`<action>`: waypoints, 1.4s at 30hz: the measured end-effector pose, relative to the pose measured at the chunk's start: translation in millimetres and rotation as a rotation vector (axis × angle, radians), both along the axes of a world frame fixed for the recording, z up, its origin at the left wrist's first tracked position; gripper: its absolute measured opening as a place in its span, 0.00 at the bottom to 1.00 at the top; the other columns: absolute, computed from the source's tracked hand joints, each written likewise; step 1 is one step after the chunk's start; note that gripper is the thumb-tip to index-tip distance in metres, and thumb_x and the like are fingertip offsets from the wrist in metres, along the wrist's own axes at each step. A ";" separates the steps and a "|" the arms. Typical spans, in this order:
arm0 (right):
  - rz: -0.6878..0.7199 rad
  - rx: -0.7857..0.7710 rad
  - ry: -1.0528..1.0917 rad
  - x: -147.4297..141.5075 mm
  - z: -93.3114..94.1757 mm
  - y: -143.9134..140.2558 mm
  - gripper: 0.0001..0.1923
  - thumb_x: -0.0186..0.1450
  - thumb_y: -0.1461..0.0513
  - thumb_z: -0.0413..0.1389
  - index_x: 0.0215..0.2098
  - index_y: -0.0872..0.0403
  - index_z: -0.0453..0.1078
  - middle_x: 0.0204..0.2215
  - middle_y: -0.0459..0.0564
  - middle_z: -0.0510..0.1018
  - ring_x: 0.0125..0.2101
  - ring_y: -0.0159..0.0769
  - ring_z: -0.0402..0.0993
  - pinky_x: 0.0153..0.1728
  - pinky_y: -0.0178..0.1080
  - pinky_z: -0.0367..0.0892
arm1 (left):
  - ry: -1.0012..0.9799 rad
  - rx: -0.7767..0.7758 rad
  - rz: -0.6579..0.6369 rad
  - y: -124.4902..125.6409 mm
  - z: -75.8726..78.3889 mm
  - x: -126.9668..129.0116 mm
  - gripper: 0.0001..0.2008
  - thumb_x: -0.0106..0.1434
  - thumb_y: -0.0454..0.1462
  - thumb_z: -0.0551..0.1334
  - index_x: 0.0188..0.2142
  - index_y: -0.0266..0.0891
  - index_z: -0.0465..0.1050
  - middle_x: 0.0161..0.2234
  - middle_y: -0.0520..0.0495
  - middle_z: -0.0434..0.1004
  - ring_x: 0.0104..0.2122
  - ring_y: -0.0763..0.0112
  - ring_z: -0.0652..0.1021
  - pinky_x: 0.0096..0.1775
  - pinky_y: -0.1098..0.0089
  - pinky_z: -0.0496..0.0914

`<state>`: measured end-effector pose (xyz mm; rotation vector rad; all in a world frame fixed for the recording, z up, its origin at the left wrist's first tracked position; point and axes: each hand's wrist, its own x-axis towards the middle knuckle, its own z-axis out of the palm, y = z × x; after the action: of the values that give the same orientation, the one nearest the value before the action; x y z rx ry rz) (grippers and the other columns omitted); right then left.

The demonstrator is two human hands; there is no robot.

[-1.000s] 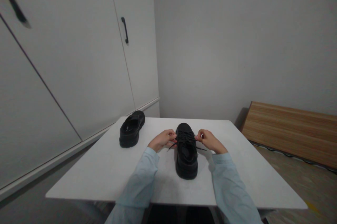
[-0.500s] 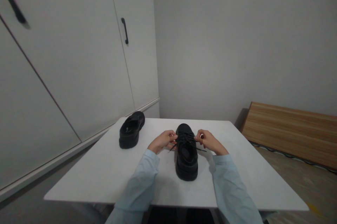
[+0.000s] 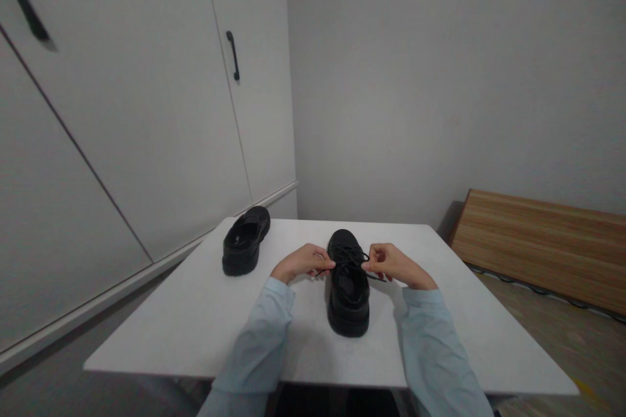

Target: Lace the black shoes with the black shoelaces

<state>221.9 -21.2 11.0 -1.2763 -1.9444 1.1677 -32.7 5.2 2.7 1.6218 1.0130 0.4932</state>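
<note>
A white table [image 3: 195, 319] carries two black shoes: one [image 3: 348, 286] at centre, another [image 3: 246, 241] at its far-left corner.

Both forearms are covered by long, loose, pale blue sleeves of a soft, faintly creased fabric, each ending in a plain cuff at the wrist, beyond which the left hand [image 3: 302, 262] and right hand [image 3: 395, 264] are bare, without rings, watch or gloves.
</note>
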 end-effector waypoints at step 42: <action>-0.014 0.485 0.073 -20.2 13.7 -3.1 0.09 0.61 0.56 0.58 0.37 0.48 0.78 0.37 0.50 0.81 0.37 0.39 0.71 0.34 0.39 0.62 | -0.160 0.442 0.153 -12.7 10.9 33.1 0.11 0.50 0.41 0.68 0.28 0.35 0.79 0.28 0.46 0.75 0.28 0.72 0.69 0.31 0.71 0.60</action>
<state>201.7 -24.3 24.7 -0.9709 -1.9969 0.6627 0.4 -7.4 13.6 1.8604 0.9547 0.9891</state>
